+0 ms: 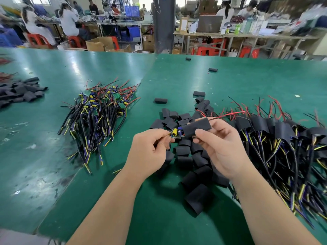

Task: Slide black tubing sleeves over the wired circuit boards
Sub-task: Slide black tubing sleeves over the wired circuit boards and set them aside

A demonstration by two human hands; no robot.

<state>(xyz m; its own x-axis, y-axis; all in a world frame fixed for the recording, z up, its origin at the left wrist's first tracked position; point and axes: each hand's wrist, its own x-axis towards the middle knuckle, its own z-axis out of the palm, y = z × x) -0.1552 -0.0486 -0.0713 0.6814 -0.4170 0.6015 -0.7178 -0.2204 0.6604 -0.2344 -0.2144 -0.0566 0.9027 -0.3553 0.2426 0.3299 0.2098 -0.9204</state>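
My left hand (pixel 150 149) pinches the near end of a small circuit board (pixel 177 133) with a yellow and a blue capacitor on it. My right hand (pixel 217 144) grips a black tubing sleeve (pixel 197 127) that covers the board's far half. Red and black wires (pixel 230 114) stick out of the sleeve's right end. Both hands hover above a heap of loose black sleeves (pixel 187 156) on the green table (pixel 159 218).
A pile of bare wired boards (pixel 99 110) lies to the left. Sleeved boards with trailing cables (pixel 283 138) are heaped at the right. More sleeves (pixel 21 92) lie at the far left, and single sleeves (pixel 212 69) are scattered further back. People sit at benches beyond the table.
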